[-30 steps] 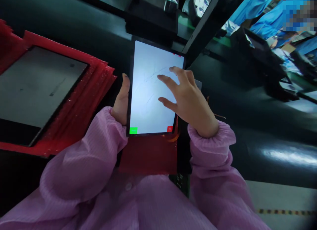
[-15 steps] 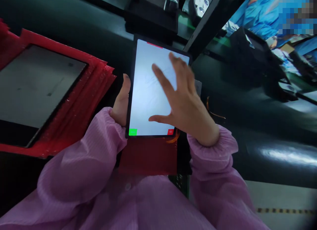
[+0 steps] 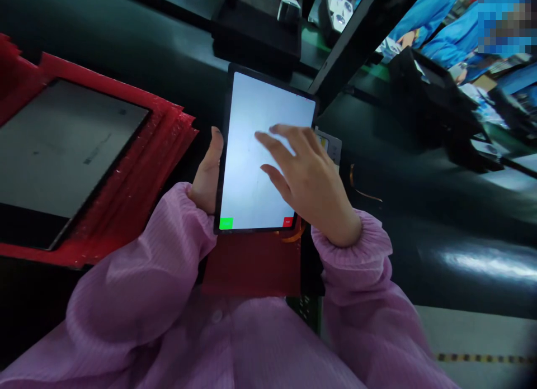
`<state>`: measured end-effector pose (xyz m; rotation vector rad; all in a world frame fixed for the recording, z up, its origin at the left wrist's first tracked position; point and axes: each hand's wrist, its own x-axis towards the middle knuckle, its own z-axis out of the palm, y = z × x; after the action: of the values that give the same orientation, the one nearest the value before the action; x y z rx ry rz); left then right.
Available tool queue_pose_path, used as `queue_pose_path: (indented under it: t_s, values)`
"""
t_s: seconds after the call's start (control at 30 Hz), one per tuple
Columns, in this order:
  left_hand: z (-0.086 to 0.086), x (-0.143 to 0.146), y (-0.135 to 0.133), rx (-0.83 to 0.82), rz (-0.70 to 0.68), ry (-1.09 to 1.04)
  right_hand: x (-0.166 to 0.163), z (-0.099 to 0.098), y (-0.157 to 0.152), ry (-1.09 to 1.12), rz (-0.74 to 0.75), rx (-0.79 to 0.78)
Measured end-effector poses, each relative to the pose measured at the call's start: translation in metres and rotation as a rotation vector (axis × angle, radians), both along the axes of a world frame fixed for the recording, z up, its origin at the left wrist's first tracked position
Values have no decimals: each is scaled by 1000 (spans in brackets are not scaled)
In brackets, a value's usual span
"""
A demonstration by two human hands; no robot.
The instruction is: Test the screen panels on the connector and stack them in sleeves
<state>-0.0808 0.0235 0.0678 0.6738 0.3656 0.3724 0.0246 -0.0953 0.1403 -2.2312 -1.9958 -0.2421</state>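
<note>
Over the glowing screen: fingers (image 3: pixel 276 147) of the right hand (image 3: pixel 321 182) curve loosely apart, grasping nothing; whether the tips touch the glass cannot be told.
Tablet edge: the left hand (image 3: pixel 206 176) grips the tablet (image 3: pixel 245 165) along its left side, thumb at the frame, other fingers hidden.
Tablet: it stands before the person's chest, above a red sheet (image 3: pixel 251 266), a green block (image 3: pixel 226 223) and a red block (image 3: pixel 288 222) lit in its lower corners.
Fresh change: the right hand, spread wide half a second ago, has drawn in toward mid-screen, and the red strip at the top is gone; the screen work appears unfinished.
Behind the right hand: a grey piece (image 3: pixel 334 147) shows beside the tablet.
Left of the person: a grey panel (image 3: pixel 71 148) lies on red pouches (image 3: pixel 161 171).
Beyond: a black tray (image 3: pixel 255 34) and blue sleeves (image 3: pixel 432 14).
</note>
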Motion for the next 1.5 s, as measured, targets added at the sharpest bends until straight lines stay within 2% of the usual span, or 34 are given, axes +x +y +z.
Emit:
queue_pose_path:
  t_s: [0.1, 0.23, 0.33, 0.5, 0.6, 0.73, 0.8, 0.9, 1.03, 1.13, 1.2, 1.3, 1.4, 1.5]
  values:
    - [-1, 0, -1, 43, 35, 18, 6, 0, -1, 25, -58, 72]
    - [3, 1, -1, 54, -15, 43, 10, -8, 2, 35, -29, -1]
    - [4, 0, 0, 52, -16, 38, 10, -6, 4, 33, -51, 5]
    - [-3, 0, 4, 45, 39, -9, 27, 7, -3, 40, -316, 112]
    - [-9, 1, 4, 82, 148, 2, 47, 4, -6, 243, -413, 75]
    - [-14, 1, 3, 112, 230, 95, 62, 1, -4, 641, -282, -123]
    - [-14, 0, 5, 139, 197, 114, 61, 6, -3, 744, -261, -115]
    - [-13, 2, 9, 161, 64, 169, 51, 18, -7, 807, -267, -6]
    - [-13, 7, 13, 125, 31, 307, 35, 31, -22, 783, -255, 83]
    - [-18, 9, 12, 87, 31, 368, 23, 29, -32, 667, -240, 72]
    - [-21, 9, 10, 118, 33, 368, 16, 23, -35, 571, -226, 26]
    - [-24, 9, 6, 207, 85, 349, 5, 15, -33, 478, -188, -48]
    - [-26, 10, 2, 334, 114, 338, -1, 11, -29, 513, -141, -87]
    - [-26, 11, -7, 584, 195, 288, -3, 11, -27, 572, -93, -101]
